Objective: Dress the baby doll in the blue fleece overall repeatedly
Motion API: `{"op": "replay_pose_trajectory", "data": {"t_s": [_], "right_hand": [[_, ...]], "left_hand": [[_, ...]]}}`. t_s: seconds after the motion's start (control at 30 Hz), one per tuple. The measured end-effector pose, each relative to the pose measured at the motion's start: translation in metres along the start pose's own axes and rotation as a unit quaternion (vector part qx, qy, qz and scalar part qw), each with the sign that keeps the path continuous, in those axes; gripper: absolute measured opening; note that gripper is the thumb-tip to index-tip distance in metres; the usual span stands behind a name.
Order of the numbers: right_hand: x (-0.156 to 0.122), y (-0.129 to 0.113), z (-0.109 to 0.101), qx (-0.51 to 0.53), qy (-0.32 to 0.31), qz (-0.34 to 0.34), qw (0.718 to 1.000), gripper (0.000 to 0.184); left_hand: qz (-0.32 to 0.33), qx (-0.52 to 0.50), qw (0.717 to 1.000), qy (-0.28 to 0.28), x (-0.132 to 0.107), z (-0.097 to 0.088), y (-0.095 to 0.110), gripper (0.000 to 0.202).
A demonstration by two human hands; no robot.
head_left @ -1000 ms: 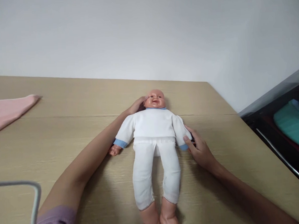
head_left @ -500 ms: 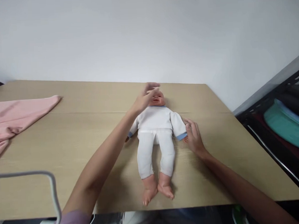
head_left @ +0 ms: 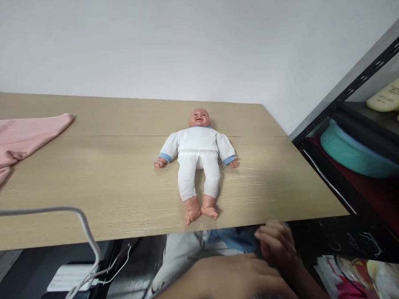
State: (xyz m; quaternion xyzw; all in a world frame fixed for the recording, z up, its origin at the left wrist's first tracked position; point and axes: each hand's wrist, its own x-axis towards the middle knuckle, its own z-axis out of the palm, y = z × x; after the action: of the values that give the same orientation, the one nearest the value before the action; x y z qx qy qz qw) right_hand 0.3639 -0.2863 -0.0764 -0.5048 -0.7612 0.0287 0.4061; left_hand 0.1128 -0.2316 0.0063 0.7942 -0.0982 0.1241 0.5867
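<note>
A baby doll [head_left: 199, 138] lies face up on the table, head toward the wall, in a white top and white trousers with blue cuffs. Its arms are spread and its bare feet point at the front edge. Both my hands are below that edge, away from the doll. My left hand [head_left: 241, 279] stretches across my lap, its fingers extended but blurred, with nothing seen in it. Near the edge, my right hand [head_left: 276, 243] has curled, blurred fingers; whether anything is inside them is hidden.
Pink cloth [head_left: 21, 141] lies on the left of the wooden table [head_left: 121, 185]. A grey cable [head_left: 55, 209] crosses the lower left toward a white box [head_left: 70, 277]. On the right, a black shelf [head_left: 344, 99] holds a teal basin [head_left: 353, 157] and cream bottles [head_left: 390, 92].
My left hand has left the doll's head and my right hand has left its arm; both have drawn back below the table edge. The view has shifted, and the doll now appears fully uncovered.
</note>
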Motion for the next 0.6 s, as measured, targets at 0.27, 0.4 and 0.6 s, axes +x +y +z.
{"op": "replay_pose_trajectory", "data": {"t_s": [0.27,0.4,0.6], "right_hand": [[-0.102,0.013,0.053,-0.028,-0.049,0.223,0.973,0.027],[-0.108,0.008,0.072,-0.012,-0.072,0.248,0.966,0.035],[-0.091,-0.002,0.086,0.009,-0.072,0.226,0.971,0.027]], "left_hand": [[-0.320,0.104,0.854,0.397,-0.105,0.058,-0.077,0.019],[-0.359,0.166,0.785,0.476,-0.112,0.074,-0.112,0.046],[-0.367,0.193,0.806,0.422,-0.098,0.070,-0.128,0.065]]}}
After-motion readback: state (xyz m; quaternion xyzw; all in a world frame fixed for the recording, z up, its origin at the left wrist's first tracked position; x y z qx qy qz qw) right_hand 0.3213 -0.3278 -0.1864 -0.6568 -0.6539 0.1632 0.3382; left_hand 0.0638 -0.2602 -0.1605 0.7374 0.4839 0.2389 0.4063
